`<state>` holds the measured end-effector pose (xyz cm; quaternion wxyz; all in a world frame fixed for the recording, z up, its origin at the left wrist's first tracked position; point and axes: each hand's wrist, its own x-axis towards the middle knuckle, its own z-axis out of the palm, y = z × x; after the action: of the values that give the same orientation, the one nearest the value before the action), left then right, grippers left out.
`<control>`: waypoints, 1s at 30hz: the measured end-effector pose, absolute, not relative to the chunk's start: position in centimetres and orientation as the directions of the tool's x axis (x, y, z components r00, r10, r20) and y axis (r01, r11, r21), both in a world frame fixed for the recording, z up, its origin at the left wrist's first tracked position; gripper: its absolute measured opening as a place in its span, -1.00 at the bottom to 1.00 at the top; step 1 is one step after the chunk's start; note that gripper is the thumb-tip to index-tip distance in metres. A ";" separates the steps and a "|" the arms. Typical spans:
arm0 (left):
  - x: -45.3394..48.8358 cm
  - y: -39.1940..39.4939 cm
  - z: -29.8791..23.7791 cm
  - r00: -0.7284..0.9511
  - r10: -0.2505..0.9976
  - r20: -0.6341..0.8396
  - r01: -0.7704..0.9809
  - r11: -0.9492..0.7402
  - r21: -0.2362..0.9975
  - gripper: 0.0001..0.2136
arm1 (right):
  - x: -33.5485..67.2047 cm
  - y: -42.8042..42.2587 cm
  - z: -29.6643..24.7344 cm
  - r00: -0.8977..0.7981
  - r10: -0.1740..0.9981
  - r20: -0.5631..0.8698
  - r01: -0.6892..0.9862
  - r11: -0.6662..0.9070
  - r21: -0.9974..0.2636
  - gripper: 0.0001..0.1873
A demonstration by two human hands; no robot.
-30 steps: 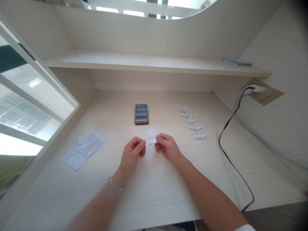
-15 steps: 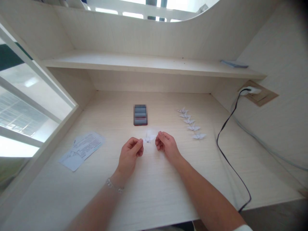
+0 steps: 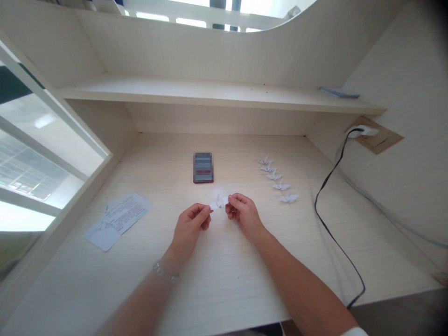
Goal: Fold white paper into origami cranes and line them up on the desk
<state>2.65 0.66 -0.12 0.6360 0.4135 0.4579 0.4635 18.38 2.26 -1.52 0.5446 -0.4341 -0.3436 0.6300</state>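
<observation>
A small white origami crane (image 3: pixel 219 203) is held up between my two hands, over the middle of the desk. My left hand (image 3: pixel 192 224) pinches one wing tip between thumb and forefinger. On the other side, my right hand (image 3: pixel 244 212) has its thumb and forefinger closed on the opposite wing. The curled lower fingers of both hands are partly hidden. To the right, several finished-looking paper cranes (image 3: pixel 281 186) stand in a slanting row on the desk.
A dark phone-like device (image 3: pixel 203 168), its screen blurred, lies beyond my hands. Printed paper sheets (image 3: pixel 121 219) overlap at the left. A black cable (image 3: pixel 324 186) runs from a wall socket (image 3: pixel 376 135) down the right side. A shelf (image 3: pixel 217 93) spans the back.
The crane's wings now show more widely spread between my fingers. My left hand has shifted slightly right and down; the right hand is almost where it was.
</observation>
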 end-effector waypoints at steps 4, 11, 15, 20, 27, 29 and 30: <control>2.6 0.7 -0.1 0.152 0.965 -0.215 -0.208 0.243 0.947 -0.81 | 18.4 2.2 -1.5 -0.016 0.986 -0.167 -0.392 -0.160 -0.906 -0.75; 2.6 0.5 0.0 0.189 0.966 -0.177 -0.256 0.223 0.941 -0.83 | 18.3 2.3 -1.3 -0.049 0.979 -0.200 -0.487 -0.198 -0.851 -0.77; 2.5 0.5 0.1 0.167 0.970 -0.177 -0.240 0.214 0.947 -0.83 | 19.0 2.6 -1.2 0.029 0.977 -0.209 -0.451 -0.174 -0.876 -0.76; 2.5 0.6 -0.2 0.115 0.977 -0.182 -0.204 0.203 0.958 -0.80 | 19.3 2.0 -0.7 0.205 0.978 0.032 -0.100 0.054 -0.993 -0.74; 2.6 0.6 -0.2 0.104 0.984 -0.148 -0.160 0.163 0.974 -0.78 | 17.6 0.5 -0.2 0.098 0.976 0.192 0.230 0.166 -0.959 -0.77; 2.6 0.6 -0.1 0.108 0.985 -0.134 -0.131 0.148 0.980 -0.78 | 17.4 0.5 -0.3 0.103 0.976 0.192 0.262 0.160 -0.952 -0.80; 2.6 0.6 -0.1 0.113 0.985 -0.129 -0.111 0.142 0.984 -0.78 | 17.4 0.5 -0.4 0.105 0.976 0.192 0.273 0.157 -0.949 -0.82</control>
<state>2.57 0.62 -0.09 0.5875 0.4598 0.4750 0.4667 17.37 0.54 -0.39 0.5030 -0.5471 -0.5707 0.3492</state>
